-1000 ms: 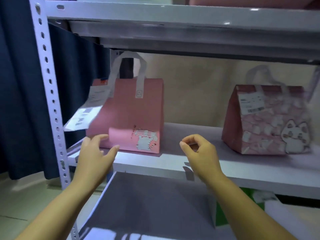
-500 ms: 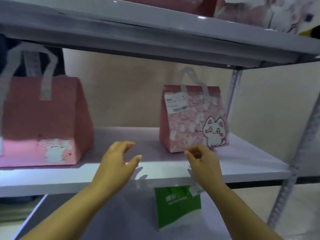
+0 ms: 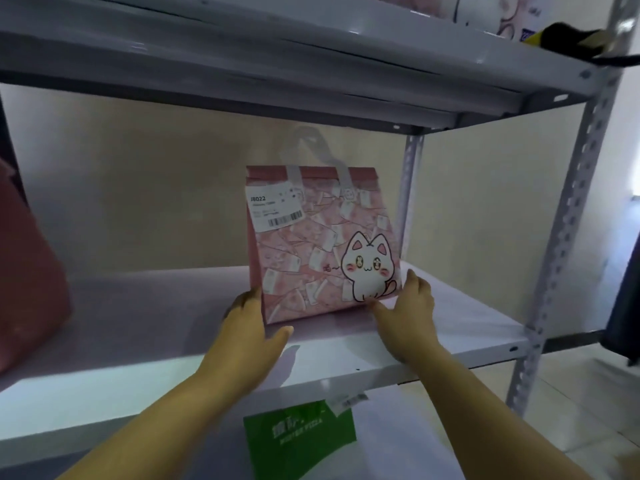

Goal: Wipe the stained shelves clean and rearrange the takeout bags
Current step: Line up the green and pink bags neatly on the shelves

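Observation:
A pink takeout bag with a white cat drawing, grey handles and a barcode label stands upright on the white middle shelf. My left hand holds its lower left corner, thumb in front and fingers along the side. At the lower right corner, my right hand holds it the same way. A plain pink bag shows partly at the left edge of the same shelf.
A green takeout bag with a receipt stands on the shelf below. The upper shelf hangs low over the bag's handles and carries a black and yellow object. A perforated metal post bounds the right side.
The view swung right from the plain pink bag to the cat bag. Both hands reached forward from the shelf's front edge and took hold of the cat bag's lower corners.

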Action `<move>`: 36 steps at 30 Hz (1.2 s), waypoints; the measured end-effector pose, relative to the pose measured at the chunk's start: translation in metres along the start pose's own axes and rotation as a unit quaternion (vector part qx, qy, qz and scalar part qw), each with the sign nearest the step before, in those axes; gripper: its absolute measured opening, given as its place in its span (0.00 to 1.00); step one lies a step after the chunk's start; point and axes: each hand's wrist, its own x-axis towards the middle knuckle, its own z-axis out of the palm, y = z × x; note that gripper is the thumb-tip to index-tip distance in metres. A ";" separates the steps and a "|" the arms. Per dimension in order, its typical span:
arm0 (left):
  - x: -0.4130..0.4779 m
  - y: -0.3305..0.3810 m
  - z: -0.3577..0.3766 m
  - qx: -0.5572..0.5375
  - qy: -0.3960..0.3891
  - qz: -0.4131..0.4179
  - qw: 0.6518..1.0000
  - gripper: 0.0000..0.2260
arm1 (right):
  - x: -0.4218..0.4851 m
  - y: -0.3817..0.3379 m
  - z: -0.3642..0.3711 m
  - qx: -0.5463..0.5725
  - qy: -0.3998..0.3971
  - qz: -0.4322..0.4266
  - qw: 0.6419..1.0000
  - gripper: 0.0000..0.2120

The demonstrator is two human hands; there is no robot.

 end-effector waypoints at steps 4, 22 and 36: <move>0.001 -0.002 0.004 0.010 -0.012 0.012 1.000 0.33 | 0.010 0.000 0.006 0.053 -0.053 0.000 0.997 0.38; -0.029 -0.013 -0.045 -0.033 0.066 -0.081 0.994 0.17 | -0.040 -0.022 -0.012 0.055 -0.050 -0.027 0.997 0.19; -0.085 -0.044 -0.131 0.008 0.147 -0.106 0.983 0.16 | -0.104 -0.088 0.010 0.153 -0.128 -0.078 0.977 0.15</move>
